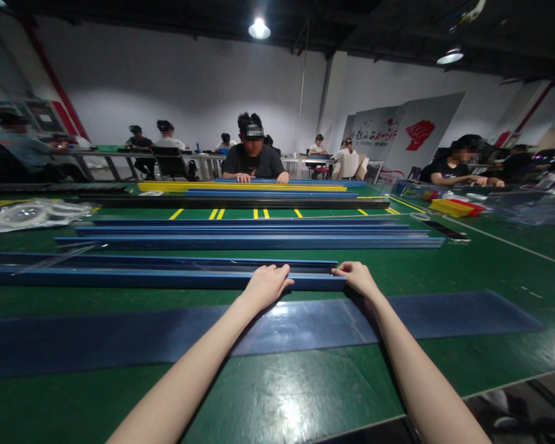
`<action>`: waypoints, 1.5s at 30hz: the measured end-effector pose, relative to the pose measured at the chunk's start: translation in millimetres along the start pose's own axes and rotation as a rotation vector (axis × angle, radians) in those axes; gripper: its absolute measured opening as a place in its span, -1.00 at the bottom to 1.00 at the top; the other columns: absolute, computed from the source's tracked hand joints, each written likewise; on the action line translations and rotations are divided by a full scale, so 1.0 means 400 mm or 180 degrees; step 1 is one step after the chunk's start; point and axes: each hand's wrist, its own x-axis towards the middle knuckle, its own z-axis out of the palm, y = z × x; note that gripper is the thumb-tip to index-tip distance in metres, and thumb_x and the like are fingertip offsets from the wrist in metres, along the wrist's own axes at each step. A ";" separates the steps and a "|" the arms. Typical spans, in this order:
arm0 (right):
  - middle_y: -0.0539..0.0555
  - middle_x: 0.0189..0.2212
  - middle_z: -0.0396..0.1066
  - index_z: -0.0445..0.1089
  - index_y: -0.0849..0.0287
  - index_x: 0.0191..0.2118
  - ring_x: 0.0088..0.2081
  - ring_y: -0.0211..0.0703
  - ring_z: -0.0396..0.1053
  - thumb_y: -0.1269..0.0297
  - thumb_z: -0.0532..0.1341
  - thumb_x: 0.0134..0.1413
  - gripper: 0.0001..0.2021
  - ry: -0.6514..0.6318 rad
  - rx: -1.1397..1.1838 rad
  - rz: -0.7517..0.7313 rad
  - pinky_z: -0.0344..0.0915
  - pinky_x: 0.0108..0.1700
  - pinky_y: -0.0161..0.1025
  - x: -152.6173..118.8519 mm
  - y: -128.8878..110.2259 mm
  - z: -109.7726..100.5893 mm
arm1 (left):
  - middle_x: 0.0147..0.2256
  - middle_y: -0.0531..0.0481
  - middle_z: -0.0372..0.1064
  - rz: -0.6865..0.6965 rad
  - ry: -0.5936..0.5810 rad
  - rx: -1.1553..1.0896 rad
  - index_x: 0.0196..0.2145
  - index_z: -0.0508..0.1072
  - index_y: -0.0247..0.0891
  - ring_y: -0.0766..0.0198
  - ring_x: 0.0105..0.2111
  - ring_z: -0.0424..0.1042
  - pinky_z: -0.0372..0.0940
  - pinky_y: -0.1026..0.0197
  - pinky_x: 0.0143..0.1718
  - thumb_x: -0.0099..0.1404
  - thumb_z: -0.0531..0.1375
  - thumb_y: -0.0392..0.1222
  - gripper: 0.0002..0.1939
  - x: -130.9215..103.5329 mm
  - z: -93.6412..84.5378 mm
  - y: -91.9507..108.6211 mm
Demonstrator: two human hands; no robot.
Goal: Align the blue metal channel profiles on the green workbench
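A long blue channel strip [166,277] lies across the green table, its trough facing up and its right end in front of me. My left hand [269,285] is closed over the near wall of this strip, a little left of its end. At the end itself, my right hand [357,277] pinches with thumb and fingertips; whether anything small sits between them is hidden. Clear film [50,256] trails over the left part of the strip. Nearer to me, under my forearms, a flat bluish see-through sheet [305,317] lies along the table.
More blue channel strips [259,242] lie beyond, then a black strip [240,202] and a yellow one [240,186]. A bagged roll [23,214] is at left, a phone [446,231] and yellow tray [451,208] at right. A co-worker [254,157] sits opposite, hands on a strip.
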 end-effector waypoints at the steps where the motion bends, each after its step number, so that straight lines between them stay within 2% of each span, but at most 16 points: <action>1: 0.03 -0.62 0.40 0.37 0.18 -0.63 -0.48 -0.22 0.34 0.14 0.16 -0.19 -0.78 0.0004 0.0011 -0.0009 0.12 -0.46 -0.37 0.000 0.001 0.000 | -0.35 -0.07 0.38 0.0003 0.0002 -0.0010 -0.22 0.25 -0.26 0.20 -0.28 0.37 0.20 0.23 -0.29 0.32 -0.08 -0.03 -0.73 0.000 0.000 0.000; 9: 0.02 -0.59 0.42 0.38 0.18 -0.60 -0.45 -0.22 0.35 0.26 0.11 -0.20 -0.84 0.0035 0.0079 -0.0009 0.15 -0.43 -0.38 0.007 0.010 -0.001 | -0.34 -0.08 0.38 0.0005 0.0007 -0.0084 -0.22 0.25 -0.26 0.20 -0.27 0.37 0.20 0.23 -0.26 0.32 -0.07 -0.04 -0.74 0.000 0.002 0.000; 17: 0.00 -0.60 0.40 0.39 0.19 -0.54 -0.53 -0.28 0.32 0.23 0.06 -0.17 -0.79 -0.0064 0.0249 0.0005 0.16 -0.47 -0.39 0.008 0.023 -0.003 | -0.35 -0.05 0.38 0.0057 0.0101 -0.0022 -0.25 0.25 -0.26 0.20 -0.29 0.37 0.20 0.22 -0.29 0.32 -0.07 -0.04 -0.75 -0.002 0.008 -0.004; 22: 0.00 -0.63 0.39 0.39 0.19 -0.49 -0.59 -0.29 0.28 0.24 0.04 -0.16 -0.78 0.0204 0.0500 0.0273 0.15 -0.48 -0.37 0.014 0.032 -0.014 | -0.35 -0.02 0.37 0.0066 0.0149 -0.0239 -0.30 0.23 -0.25 0.23 -0.31 0.37 0.19 0.25 -0.31 0.31 -0.03 -0.04 -0.78 -0.001 0.005 -0.010; 25: 0.01 -0.57 0.41 0.39 0.18 -0.48 -0.56 -0.28 0.29 0.20 0.03 -0.12 -0.77 0.0438 0.0502 0.0212 0.16 -0.44 -0.36 0.013 0.024 -0.023 | -0.33 0.00 0.36 0.0048 0.0181 -0.0383 -0.31 0.23 -0.24 0.25 -0.31 0.37 0.19 0.26 -0.32 0.29 0.00 -0.04 -0.79 0.001 0.002 -0.012; 28: 0.03 -0.55 0.41 0.38 0.17 -0.48 -0.51 -0.25 0.32 0.09 -0.01 -0.02 -0.68 0.0631 0.0426 -0.0020 0.16 -0.40 -0.35 0.002 -0.002 -0.027 | -0.32 0.00 0.34 0.0067 0.0195 -0.0435 -0.33 0.23 -0.24 0.26 -0.30 0.36 0.19 0.26 -0.31 0.29 0.01 -0.04 -0.80 0.002 0.001 -0.012; 30: 0.03 -0.55 0.40 0.36 0.17 -0.47 -0.48 -0.24 0.32 0.05 -0.06 0.06 -0.62 0.0614 0.0357 -0.0229 0.15 -0.39 -0.35 -0.011 -0.029 -0.025 | -0.33 0.00 0.32 0.0075 0.0213 -0.0457 -0.34 0.24 -0.24 0.26 -0.29 0.35 0.20 0.26 -0.29 0.28 0.01 -0.04 -0.80 0.002 0.003 -0.013; 33: 0.05 -0.52 0.37 0.33 0.17 -0.48 -0.44 -0.23 0.30 0.07 -0.13 0.15 -0.59 0.0335 -0.0166 -0.1006 0.13 -0.36 -0.34 -0.039 -0.076 -0.012 | -0.32 0.00 0.30 0.0040 0.0246 -0.0451 -0.35 0.25 -0.24 0.27 -0.29 0.34 0.21 0.26 -0.29 0.27 0.02 -0.03 -0.79 0.002 0.008 -0.014; 36: 0.09 -0.45 0.36 0.33 0.18 -0.43 -0.34 -0.17 0.28 0.11 -0.08 0.17 -0.64 0.0080 -0.1135 -0.1829 0.11 -0.29 -0.30 -0.071 -0.121 0.011 | -0.30 -0.01 0.28 0.0029 0.0283 -0.0361 -0.34 0.25 -0.25 0.25 -0.27 0.33 0.22 0.26 -0.29 0.26 0.04 -0.03 -0.78 0.001 0.011 -0.014; 38: 0.09 -0.41 0.35 0.33 0.19 -0.38 -0.32 -0.17 0.27 0.11 -0.03 0.16 -0.69 -0.0085 -0.1342 -0.2176 0.12 -0.27 -0.29 -0.088 -0.144 0.031 | -0.30 -0.01 0.28 0.0050 0.0280 -0.0326 -0.34 0.26 -0.26 0.25 -0.26 0.33 0.23 0.25 -0.27 0.26 0.05 -0.04 -0.79 0.001 0.009 -0.013; 41: 0.09 -0.37 0.33 0.30 0.19 -0.33 -0.29 -0.18 0.24 0.19 0.02 0.15 -0.79 -0.0142 -0.1415 -0.2452 0.12 -0.26 -0.29 -0.100 -0.164 0.057 | -0.31 -0.01 0.28 0.0050 0.0206 -0.0327 -0.34 0.27 -0.26 0.25 -0.25 0.33 0.23 0.24 -0.25 0.25 0.07 -0.06 -0.81 0.003 -0.002 -0.010; 45: 0.07 -0.37 0.30 0.27 0.19 -0.34 -0.30 -0.20 0.22 0.37 0.02 0.13 -0.89 -0.0125 -0.1343 -0.2499 0.10 -0.29 -0.31 -0.099 -0.162 0.074 | -0.33 -0.01 0.30 0.0047 0.0113 -0.0239 -0.36 0.29 -0.26 0.23 -0.26 0.34 0.23 0.23 -0.26 0.22 0.11 -0.06 -0.81 0.004 -0.022 -0.009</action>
